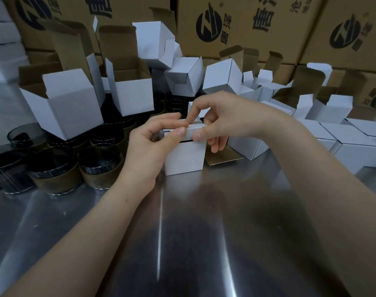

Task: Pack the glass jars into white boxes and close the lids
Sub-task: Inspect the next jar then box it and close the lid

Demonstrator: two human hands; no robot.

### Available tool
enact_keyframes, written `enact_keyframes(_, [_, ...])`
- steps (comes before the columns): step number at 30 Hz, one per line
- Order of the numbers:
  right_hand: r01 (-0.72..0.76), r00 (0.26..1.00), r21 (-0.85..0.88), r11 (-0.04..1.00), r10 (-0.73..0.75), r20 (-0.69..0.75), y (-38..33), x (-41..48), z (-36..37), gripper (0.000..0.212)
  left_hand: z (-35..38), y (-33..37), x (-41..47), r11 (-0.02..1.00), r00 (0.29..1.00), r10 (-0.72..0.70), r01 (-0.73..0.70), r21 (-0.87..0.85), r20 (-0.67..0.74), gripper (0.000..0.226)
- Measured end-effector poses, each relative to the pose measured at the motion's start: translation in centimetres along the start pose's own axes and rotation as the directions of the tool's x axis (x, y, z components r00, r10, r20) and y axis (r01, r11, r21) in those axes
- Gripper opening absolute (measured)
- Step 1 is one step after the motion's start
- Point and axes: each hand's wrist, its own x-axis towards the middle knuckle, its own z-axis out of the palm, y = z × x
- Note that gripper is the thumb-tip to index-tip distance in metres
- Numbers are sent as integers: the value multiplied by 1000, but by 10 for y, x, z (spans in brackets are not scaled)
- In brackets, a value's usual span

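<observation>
— Stacked brown cartons (236,28) with dark printed logos close off the back, and a steel table (182,243) runs from them toward the camera. What sits on it?

— Biggest first: a crowd of open white boxes (75,103) at left and centre, flaps up, some tipped over, and a row of closed boxes (358,151) at right. Dark glass jars (54,166) with tan bands stand clustered at left, in front of the open ones.

— And the one being worked?

— One white box (183,159) stands upright on the table near the centre, between both hands. The left hand (148,142) curls round its upper left corner, thumb on the front edge of the lid (191,131). The right hand (223,116) pinches the lid's right end with its thumb, index finger bent down onto the top.

— Is a jar in it?

— Probably. Something greyish shows at the left rim under the fingers, but I cannot say whether it is glass or a side flap.

— So which step?

— Closing, I judge. The lid is folded over, yet a dark slit shows beneath its front edge, so the tuck flap is not home.

— Next?

— The tuck flap must slide inside the front wall. That calls for pressing down and inward evenly while the left hand steadies the box against skidding on the steel. Then it would join the closed row, and another jar follows.
</observation>
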Motion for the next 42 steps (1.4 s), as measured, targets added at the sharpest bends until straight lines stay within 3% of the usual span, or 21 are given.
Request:
enact_keyframes(8, [-27, 1000, -11, 1000, 27, 4, 3, 4, 1, 21, -4, -6, 2, 1000, 999, 2, -2, -13, 41, 21])
enact_keyframes(19, [-68, 997, -3, 998, 68, 43, -2, 0, -2, 14, -5, -8, 4, 999, 996, -24, 25, -20, 83, 8])
enact_keyframes(28, [-85, 996, 22, 996, 85, 32, -1, 1, 0, 9, -4, -13, 4, 995, 996, -75, 78, -58, 42, 35])
enact_keyframes(38, [-87, 996, -83, 993, 89, 23, -3, 5, 5, 13, -2, -11, 3, 995, 996, -76, 79, -54, 47, 35])
enact_keyframes(42, [-104, 994, -125, 987, 106, 6, -5, 6, 7, 13, 0, -12, 4, 984, 989, -142, 144, -108, 31, 53])
